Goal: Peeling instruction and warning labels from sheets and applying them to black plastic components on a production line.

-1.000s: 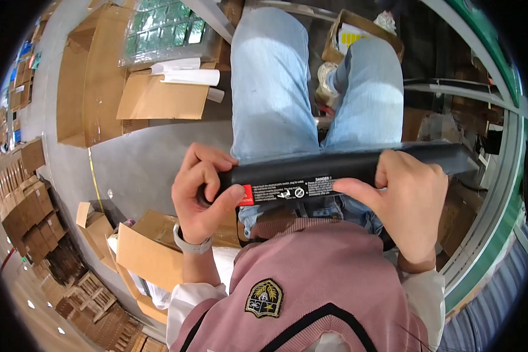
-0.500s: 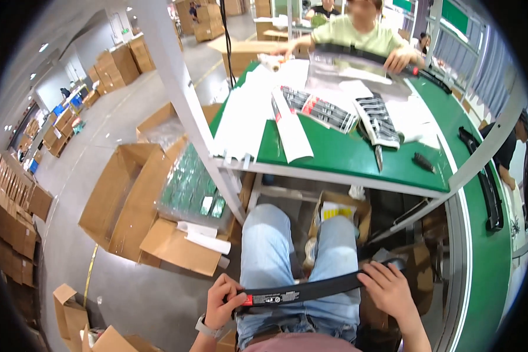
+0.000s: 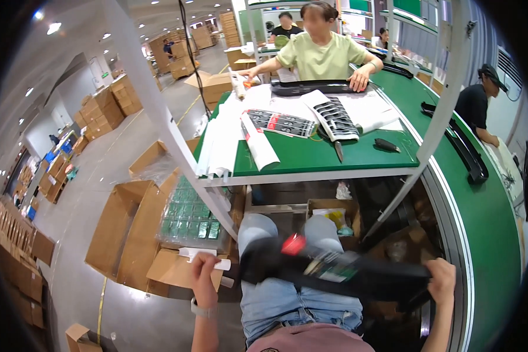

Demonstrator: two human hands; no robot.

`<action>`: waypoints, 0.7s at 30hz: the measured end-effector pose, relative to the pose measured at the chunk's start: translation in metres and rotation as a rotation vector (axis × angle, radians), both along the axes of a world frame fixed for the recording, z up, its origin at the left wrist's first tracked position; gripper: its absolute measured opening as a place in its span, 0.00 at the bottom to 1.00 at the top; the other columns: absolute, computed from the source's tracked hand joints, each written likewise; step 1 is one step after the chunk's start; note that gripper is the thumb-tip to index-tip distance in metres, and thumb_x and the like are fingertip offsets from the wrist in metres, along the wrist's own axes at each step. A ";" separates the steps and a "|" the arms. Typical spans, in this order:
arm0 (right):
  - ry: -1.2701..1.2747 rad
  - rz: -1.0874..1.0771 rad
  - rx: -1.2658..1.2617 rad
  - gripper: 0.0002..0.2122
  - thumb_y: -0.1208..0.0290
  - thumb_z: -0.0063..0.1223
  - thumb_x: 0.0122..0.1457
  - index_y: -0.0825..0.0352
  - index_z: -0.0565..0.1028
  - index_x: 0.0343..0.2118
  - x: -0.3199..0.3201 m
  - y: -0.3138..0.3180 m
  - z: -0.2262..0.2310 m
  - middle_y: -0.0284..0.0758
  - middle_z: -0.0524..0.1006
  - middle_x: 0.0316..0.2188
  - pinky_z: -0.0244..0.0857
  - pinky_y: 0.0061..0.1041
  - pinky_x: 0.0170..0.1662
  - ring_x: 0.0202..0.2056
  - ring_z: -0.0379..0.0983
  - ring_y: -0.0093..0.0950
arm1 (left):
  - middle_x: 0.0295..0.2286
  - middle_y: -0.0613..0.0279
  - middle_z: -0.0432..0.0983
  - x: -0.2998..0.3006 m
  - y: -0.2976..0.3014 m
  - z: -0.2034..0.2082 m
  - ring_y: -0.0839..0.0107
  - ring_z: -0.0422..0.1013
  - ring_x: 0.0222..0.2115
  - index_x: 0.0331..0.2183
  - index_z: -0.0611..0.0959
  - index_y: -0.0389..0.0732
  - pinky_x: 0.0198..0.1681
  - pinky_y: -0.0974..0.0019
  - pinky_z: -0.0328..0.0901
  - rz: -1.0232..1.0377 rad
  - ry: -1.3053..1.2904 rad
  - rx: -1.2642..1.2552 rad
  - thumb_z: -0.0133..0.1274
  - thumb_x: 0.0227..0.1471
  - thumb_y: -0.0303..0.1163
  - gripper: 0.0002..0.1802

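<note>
A long black plastic trim piece, smeared by motion, lies slantwise above my thighs. It bears a red patch and a printed label. My right hand is closed around its right end. Apart from the piece's left end, my left hand is raised with its fingers curled together; whatever they may hold is too small or blurred to make out. A grey watch band circles my left wrist.
Ahead, a green-topped table carries white sheets, printed label sheets, a knife and a black tool. Across it a person handles another black piece. Cardboard boxes stand left; a green bench runs right.
My left hand has let go of the black piece and moved up and left. My right hand has moved right, keeping its end. The piece has turned, and my view has lifted.
</note>
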State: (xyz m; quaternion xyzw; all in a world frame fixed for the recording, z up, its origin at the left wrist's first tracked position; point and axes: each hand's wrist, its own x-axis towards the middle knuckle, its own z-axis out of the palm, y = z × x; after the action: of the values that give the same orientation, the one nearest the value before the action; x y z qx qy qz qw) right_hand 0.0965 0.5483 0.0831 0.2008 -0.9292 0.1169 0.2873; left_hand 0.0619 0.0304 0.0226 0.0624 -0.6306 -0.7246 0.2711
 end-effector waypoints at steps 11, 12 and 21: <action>0.135 -0.978 -0.550 0.23 0.57 0.46 0.66 0.81 0.71 0.33 0.179 0.215 -0.027 0.44 0.74 0.27 0.62 0.32 0.38 0.28 0.66 0.32 | 0.22 0.68 0.74 -0.110 0.086 -0.088 0.81 0.70 0.25 0.25 0.77 0.37 0.31 0.77 0.64 -0.575 -0.171 -0.029 0.54 0.56 0.28 0.09; 0.274 -1.016 -0.536 0.22 0.58 0.46 0.65 0.81 0.71 0.33 0.187 0.247 -0.036 0.44 0.74 0.26 0.63 0.33 0.38 0.28 0.66 0.32 | 0.22 0.68 0.74 -0.118 0.093 -0.101 0.81 0.70 0.25 0.25 0.77 0.37 0.31 0.77 0.64 -0.602 -0.171 -0.030 0.54 0.56 0.28 0.09; 0.132 -1.757 -0.406 0.12 0.69 0.51 0.50 0.71 0.75 0.34 0.099 0.381 -0.022 0.52 0.77 0.39 0.68 0.45 0.48 0.44 0.74 0.52 | 0.20 0.68 0.73 -0.114 0.085 -0.167 0.82 0.67 0.24 0.23 0.74 0.37 0.29 0.75 0.63 -0.625 -0.247 -0.099 0.56 0.54 0.28 0.11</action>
State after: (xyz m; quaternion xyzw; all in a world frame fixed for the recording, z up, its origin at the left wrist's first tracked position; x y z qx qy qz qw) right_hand 0.1950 0.9297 0.0611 -0.6293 -0.6911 0.0055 0.3556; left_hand -0.0519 0.1152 -0.1447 -0.0599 -0.6816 -0.7282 -0.0400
